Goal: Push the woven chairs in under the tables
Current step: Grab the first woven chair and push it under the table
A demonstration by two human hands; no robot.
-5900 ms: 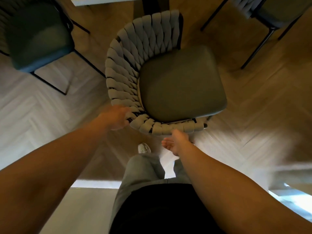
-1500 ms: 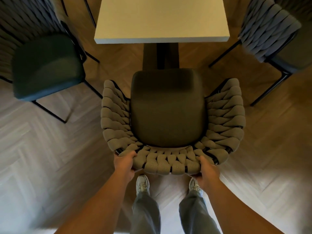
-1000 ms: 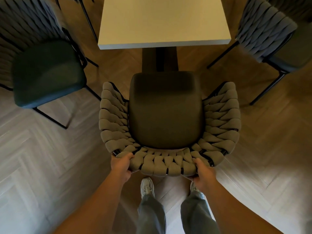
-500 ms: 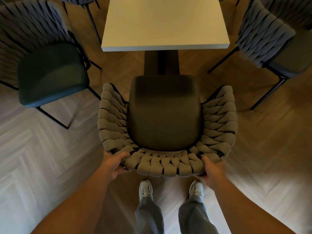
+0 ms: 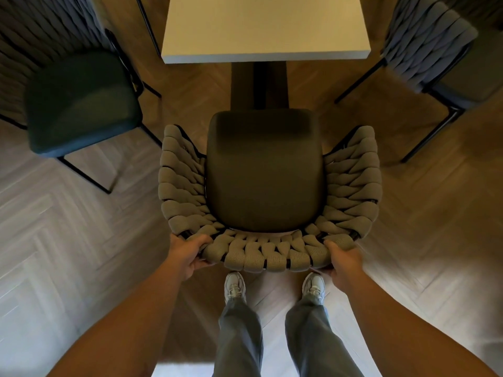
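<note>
Woven chair point(image 5: 268, 183) faces the surface point(image 5: 265, 25), seat front short of its edge. Left hand point(image 5: 185, 253) and right hand point(image 5: 343, 261) grip backrest corners, likely for a straight push under.

a single head-worn wide-angle view looks steeply down from standing height, facing forward. the woven chair point(image 5: 268, 183) sits close below at centre, the table point(image 5: 265, 25) at the top edge, the person's shoes point(image 5: 234, 286) near the bottom. both forearms enter from the lower corners. straight lines bow toward the edges.
</note>
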